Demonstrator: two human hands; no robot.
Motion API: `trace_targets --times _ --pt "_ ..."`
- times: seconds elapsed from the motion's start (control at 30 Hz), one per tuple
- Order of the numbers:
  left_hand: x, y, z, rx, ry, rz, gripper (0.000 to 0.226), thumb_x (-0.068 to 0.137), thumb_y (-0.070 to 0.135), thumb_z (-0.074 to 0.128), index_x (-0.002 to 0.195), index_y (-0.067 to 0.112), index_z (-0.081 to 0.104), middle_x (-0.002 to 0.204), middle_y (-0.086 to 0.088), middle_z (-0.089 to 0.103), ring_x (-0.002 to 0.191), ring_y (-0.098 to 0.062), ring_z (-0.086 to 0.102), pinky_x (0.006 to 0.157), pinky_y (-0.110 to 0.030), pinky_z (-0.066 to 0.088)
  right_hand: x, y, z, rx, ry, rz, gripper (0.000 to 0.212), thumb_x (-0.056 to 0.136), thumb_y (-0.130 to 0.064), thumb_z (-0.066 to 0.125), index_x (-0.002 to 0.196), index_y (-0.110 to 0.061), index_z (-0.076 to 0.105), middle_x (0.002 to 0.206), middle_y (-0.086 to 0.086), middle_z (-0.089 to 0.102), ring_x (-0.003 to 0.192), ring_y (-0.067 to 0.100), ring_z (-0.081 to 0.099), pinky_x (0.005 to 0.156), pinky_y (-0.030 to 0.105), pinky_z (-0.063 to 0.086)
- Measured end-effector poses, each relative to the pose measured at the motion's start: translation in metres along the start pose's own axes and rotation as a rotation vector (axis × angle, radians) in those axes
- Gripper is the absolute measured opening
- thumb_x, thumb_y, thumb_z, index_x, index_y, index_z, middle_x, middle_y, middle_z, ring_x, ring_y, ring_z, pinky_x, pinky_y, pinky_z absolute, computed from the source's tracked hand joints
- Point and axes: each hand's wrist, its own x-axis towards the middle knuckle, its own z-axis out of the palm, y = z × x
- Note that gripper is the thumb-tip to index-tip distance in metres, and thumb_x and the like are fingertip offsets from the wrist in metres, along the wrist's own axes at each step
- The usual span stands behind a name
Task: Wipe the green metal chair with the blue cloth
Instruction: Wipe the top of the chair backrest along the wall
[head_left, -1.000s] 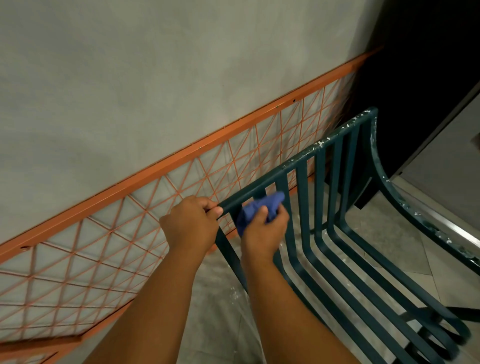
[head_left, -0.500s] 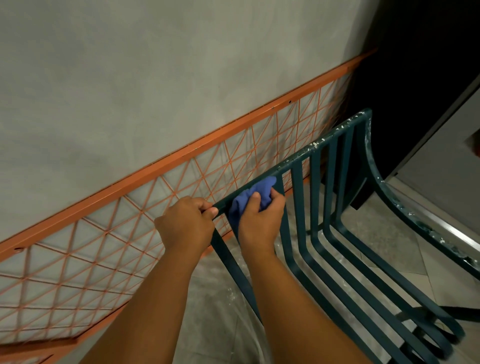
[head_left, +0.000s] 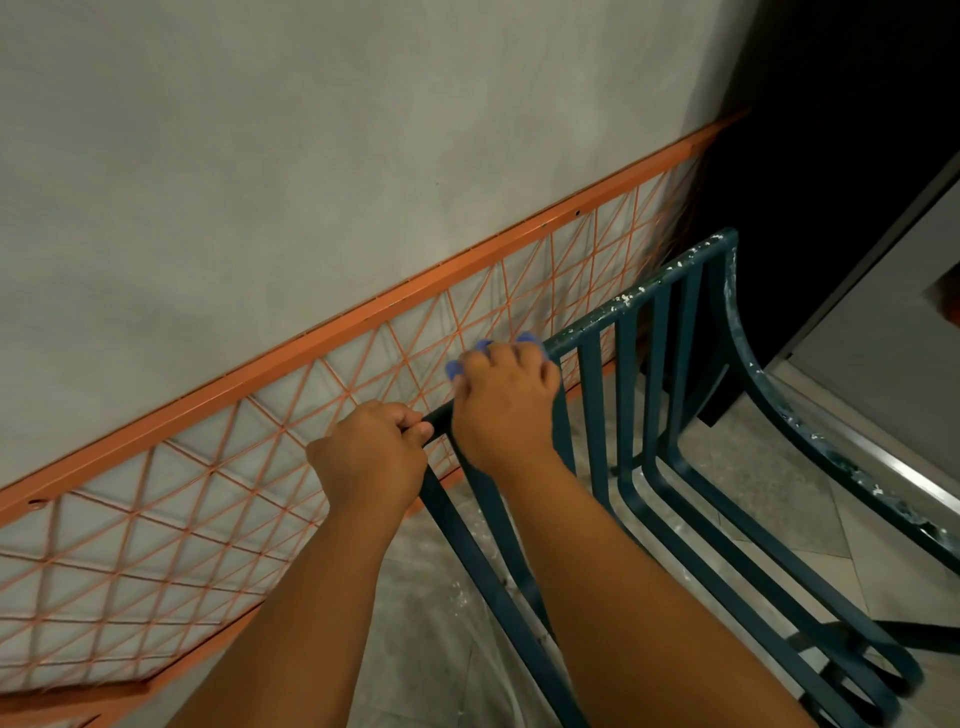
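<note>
Right hand (head_left: 506, 402) was curled over blue cloth (head_left: 483, 347), bunched soft on the green metal chair (head_left: 631, 415)'s top rail; left hand (head_left: 369, 457) gripped its near-left end. Frame judged rigid, best held there.

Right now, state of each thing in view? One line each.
left hand: fingers curled round the near corner of the chair's top rail
right hand: on the top rail, gripping the blue cloth
blue cloth: bunched under the right hand, only its edges showing
green metal chair: held steady, white specks on top rail and right armrest
orange wire panel: leaning along the wall
</note>
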Motion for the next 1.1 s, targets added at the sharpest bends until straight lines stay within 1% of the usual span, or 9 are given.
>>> trace_targets --times 0.13,0.27,0.4,0.5,0.6,0.73,0.87,0.97,1.1 --pt "-0.001 0.000 0.001 0.043 0.005 -0.002 0.021 0.088 0.040 0.060 0.071 0.031 0.066 0.067 0.010 0.054 0.068 -0.013 0.048 0.073 -0.032 0.028 -0.019 0.017 0.006 0.133 0.022 -0.346 0.025 0.091 -0.032 0.052 0.112 -0.024 0.063 0.113 0.000 0.063 0.110 0.025 0.051 0.100 0.044 0.027" --pt "-0.001 0.000 0.001 0.008 0.008 0.014 0.013 0.088 0.040 0.061 0.082 0.034 0.070 0.089 0.011 0.065 0.080 -0.015 0.057 0.080 -0.033 0.029 0.001 0.038 -0.007 0.019 -0.058 -0.296 0.033 0.095 -0.042 0.041 0.117 -0.024 0.058 0.116 0.000 0.061 0.115 0.024 0.049 0.111 0.055 0.020" --pt "-0.001 -0.003 0.003 -0.049 0.016 -0.001 0.011 0.087 0.039 0.063 0.083 0.034 0.072 0.090 0.014 0.066 0.080 -0.013 0.059 0.086 -0.036 0.037 0.052 0.003 -0.025 -0.316 -0.487 -0.140 0.035 0.088 -0.037 0.037 0.087 -0.016 0.064 0.082 0.001 0.062 0.090 0.027 0.058 0.106 0.062 0.012" --pt "-0.002 -0.004 0.004 -0.111 0.013 -0.033 0.008 0.085 0.039 0.065 0.083 0.035 0.071 0.087 0.013 0.066 0.081 -0.015 0.061 0.083 -0.034 0.037 0.074 -0.029 -0.019 -0.393 -0.859 -0.141 0.019 0.074 -0.026 0.049 0.059 -0.018 0.057 0.074 0.004 0.062 0.078 0.027 0.062 0.091 0.048 0.038" --pt "0.000 -0.008 0.005 -0.206 0.014 -0.086 0.009 0.078 0.042 0.071 0.081 0.035 0.067 0.082 0.014 0.069 0.078 -0.013 0.063 0.082 -0.035 0.043 0.073 -0.043 -0.010 -0.249 -0.998 -0.200 0.031 0.082 -0.027 0.050 0.053 -0.018 0.054 0.060 0.002 0.058 0.062 0.022 0.057 0.070 0.034 0.044" --pt "0.001 -0.009 0.003 -0.328 0.006 -0.132 0.037 0.072 0.038 0.079 0.082 0.026 0.046 0.071 0.014 0.062 0.065 -0.002 0.058 0.073 -0.037 0.048 0.076 -0.014 -0.015 -0.230 -0.907 -0.243 0.041 0.081 -0.038 0.046 0.045 -0.020 0.053 0.054 -0.001 0.056 0.062 0.020 0.057 0.071 0.037 0.042" --pt "0.001 -0.005 0.004 -0.249 0.041 -0.095 0.033 0.074 0.036 0.078 0.082 0.026 0.047 0.068 0.013 0.059 0.065 -0.004 0.057 0.077 -0.037 0.049 0.065 -0.006 -0.017 -0.306 -0.644 -0.149 0.036 0.088 -0.043 0.037 0.082 -0.016 0.059 0.082 0.000 0.056 0.087 0.025 0.054 0.094 0.051 0.029" --pt "-0.001 -0.005 0.005 -0.259 0.052 -0.082 0.030 0.075 0.033 0.077 0.085 0.025 0.050 0.070 0.013 0.059 0.064 -0.002 0.057 0.074 -0.032 0.049 0.035 -0.002 -0.008 -0.198 -0.382 -0.304 0.036 0.093 -0.043 0.034 0.095 -0.018 0.060 0.084 0.001 0.058 0.092 0.027 0.057 0.102 0.052 0.027" --pt "0.000 -0.002 0.007 -0.168 0.043 -0.060 0.027 0.079 0.034 0.073 0.087 0.029 0.047 0.075 0.012 0.062 0.070 -0.009 0.059 0.084 -0.041 0.046 0.004 0.045 0.008 0.094 -0.099 -0.515 0.032 0.093 -0.040 0.047 0.122 -0.026 0.054 0.119 0.000 0.060 0.115 0.024 0.050 0.115 0.055 0.018"
